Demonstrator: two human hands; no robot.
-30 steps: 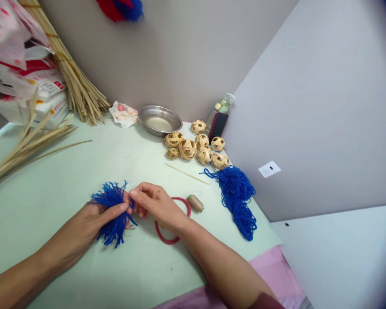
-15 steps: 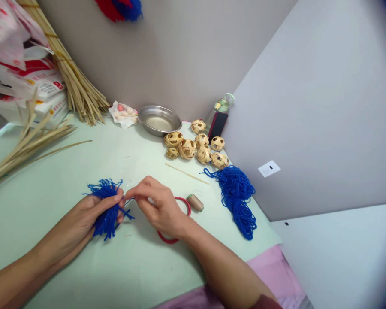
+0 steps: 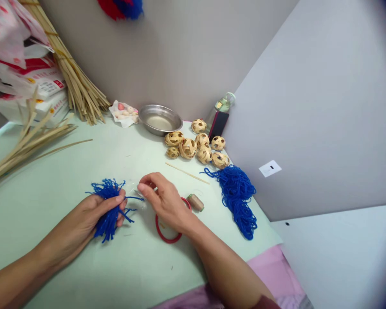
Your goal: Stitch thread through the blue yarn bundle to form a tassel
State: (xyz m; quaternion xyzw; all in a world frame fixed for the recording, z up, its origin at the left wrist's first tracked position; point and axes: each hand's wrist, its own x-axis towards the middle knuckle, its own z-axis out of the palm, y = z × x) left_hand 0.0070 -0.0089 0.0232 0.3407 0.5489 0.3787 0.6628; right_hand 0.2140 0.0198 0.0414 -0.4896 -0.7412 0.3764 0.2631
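Strand end (image 3: 140, 198) now loose, R hand (image 3: 162, 199) off

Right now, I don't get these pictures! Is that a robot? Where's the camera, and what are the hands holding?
No robot here, just a person's two bare hands. The camera sits on the person's head, looking forward and down, so you see about what they would see.

The left hand grips a bundle of short blue yarn, with loose ends poking out. The right hand is just beside it; I can't tell if its fingertips hold anything.

On the pale green tabletop lie a red loop, partly hidden by the right hand, a brown spool of thread, a pile of blue yarn and some woven balls. Behind them sits a metal bowl.
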